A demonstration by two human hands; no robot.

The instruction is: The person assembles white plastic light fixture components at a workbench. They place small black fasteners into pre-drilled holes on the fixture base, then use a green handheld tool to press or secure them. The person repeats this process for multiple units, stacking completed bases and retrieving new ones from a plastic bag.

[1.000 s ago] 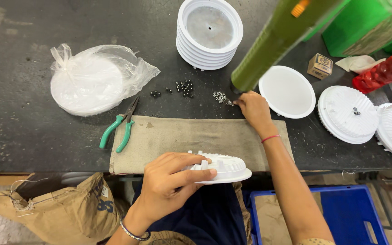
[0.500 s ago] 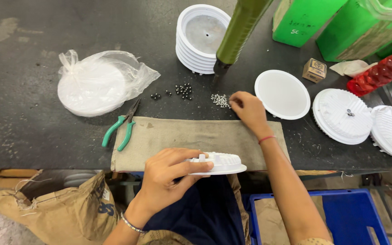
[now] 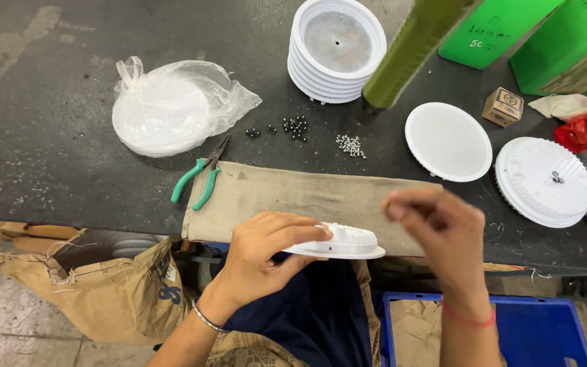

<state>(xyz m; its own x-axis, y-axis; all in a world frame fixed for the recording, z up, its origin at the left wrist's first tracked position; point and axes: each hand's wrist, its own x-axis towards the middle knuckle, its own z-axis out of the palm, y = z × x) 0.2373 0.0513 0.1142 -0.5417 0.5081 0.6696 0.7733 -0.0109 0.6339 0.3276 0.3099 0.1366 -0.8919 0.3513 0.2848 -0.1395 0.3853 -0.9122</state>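
Right hand back from the screws

My right hand [image 3: 439, 228] has left the silver screws [image 3: 350, 145] at upper centre and now hovers blurred, fingers pinched, beside the housing [image 3: 345, 241].

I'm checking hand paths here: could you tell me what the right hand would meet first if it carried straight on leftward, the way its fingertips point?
Probably the white ribbed disc held by the left hand; the right hand is blurred, so depth is unclear.

Dark worktable [image 3: 49, 102], grey tiled floor [image 3: 8, 319]
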